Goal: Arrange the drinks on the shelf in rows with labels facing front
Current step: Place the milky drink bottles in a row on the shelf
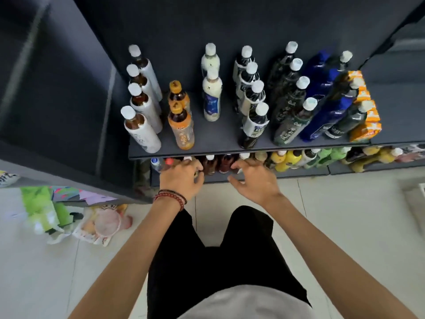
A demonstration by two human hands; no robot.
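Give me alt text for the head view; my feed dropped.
Both hands reach for brown bottles at the front of the lower shelf: the left hand, wearing a beaded bracelet, curls over them, grip unclear, and the right hand is open beside them. The upper shelf above holds capped bottles in front-to-back rows.

We see soft, even light, seemingly from above, with no hard shadows. The pale floor (pixel 345 226) is bright and nearly washed out toward the left edge, while the dark shelf (pixel 218 140) soaks up light and looks dim. White caps (pixel 262 108) catch a mild glare. The lower bottles (pixel 287 158) sit in shade under the board. The wide lens fans the top bottles (pixel 253 120) outward and bends straight edges. The packets (pixel 43 210) at left are blurred and blocky.
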